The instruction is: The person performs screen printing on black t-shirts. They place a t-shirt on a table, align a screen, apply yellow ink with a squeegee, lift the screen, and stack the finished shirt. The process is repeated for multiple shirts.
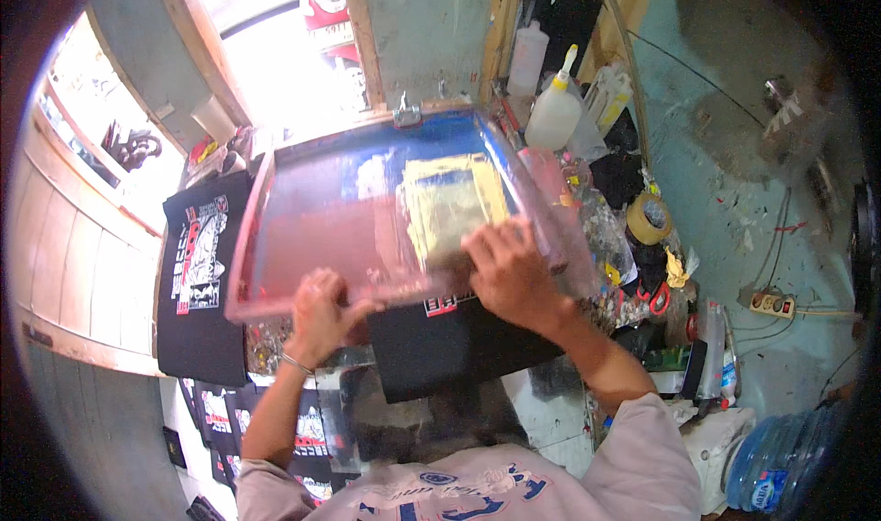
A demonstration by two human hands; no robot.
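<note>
A wooden screen printing frame with a mesh stained red and blue is tilted up in front of me, hinged along its far side by a metal clamp. Yellowish tape surrounds a pale patch on the mesh's right half. My left hand is closed round the frame's near edge, its thumb pointing right. Toward the right end of that edge, my right hand curls its fingers over the frame. Below the frame lies a piece of black fabric with a partly hidden red and white print.
Left of the frame hangs black printed fabric; more printed pieces lie below. A spray bottle, a tape roll and red-handled scissors crowd the right side. A power strip and a blue water jug are farther right.
</note>
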